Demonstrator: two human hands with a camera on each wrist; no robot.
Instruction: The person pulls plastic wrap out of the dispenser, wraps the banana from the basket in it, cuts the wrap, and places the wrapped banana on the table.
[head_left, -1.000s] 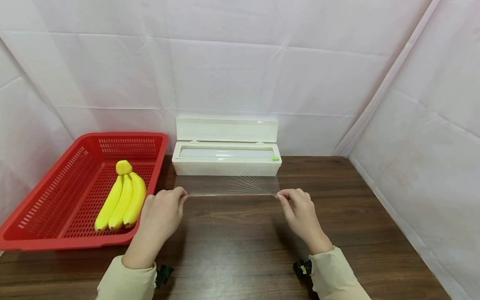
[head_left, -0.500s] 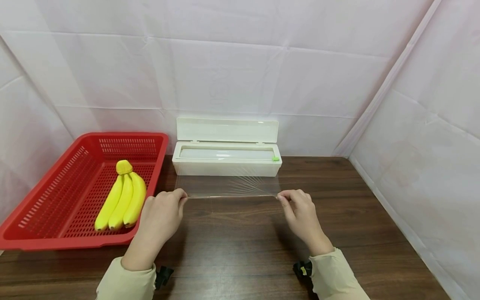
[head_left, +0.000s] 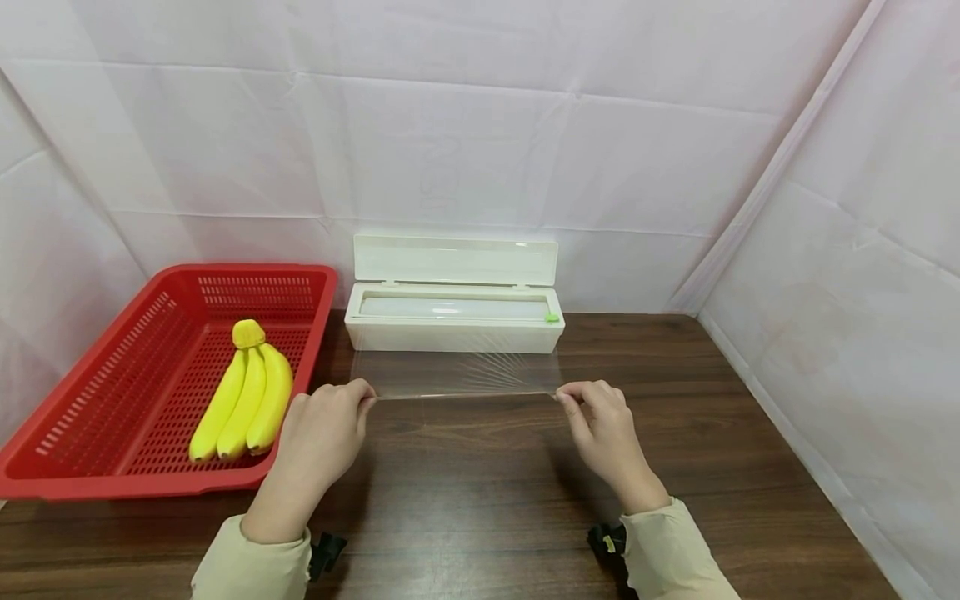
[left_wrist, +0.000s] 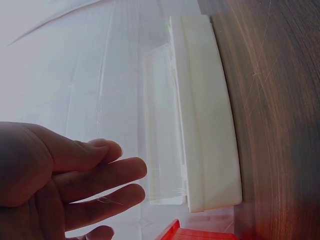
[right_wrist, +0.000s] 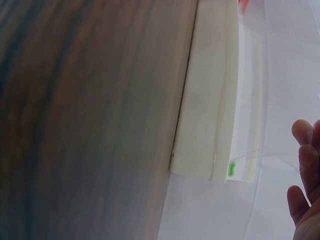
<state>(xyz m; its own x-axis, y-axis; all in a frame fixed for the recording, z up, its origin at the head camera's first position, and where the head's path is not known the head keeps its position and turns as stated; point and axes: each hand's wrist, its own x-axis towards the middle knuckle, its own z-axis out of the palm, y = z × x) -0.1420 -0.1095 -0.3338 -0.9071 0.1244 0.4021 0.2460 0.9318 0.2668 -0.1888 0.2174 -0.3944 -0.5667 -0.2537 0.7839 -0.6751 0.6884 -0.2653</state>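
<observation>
A sheet of clear cling film stretches from a white cling film dispenser box toward me, over the dark wooden table. My left hand pinches the film's near left corner between thumb and index finger. At the near right corner, my right hand pinches it the same way. Creases fan out through the film on its right side. The box's lid stands raised, and a small green slider sits at its right end. In the left wrist view, the other fingers are loosely bent.
A red plastic basket stands at the left, close to my left hand, with a bunch of yellow bananas in it. White sheeting rises behind the dark wooden table and along its right side.
The film's near edge and both hands have shifted very slightly toward me. Both hands keep their pinch; the box, basket and bananas stay put.
</observation>
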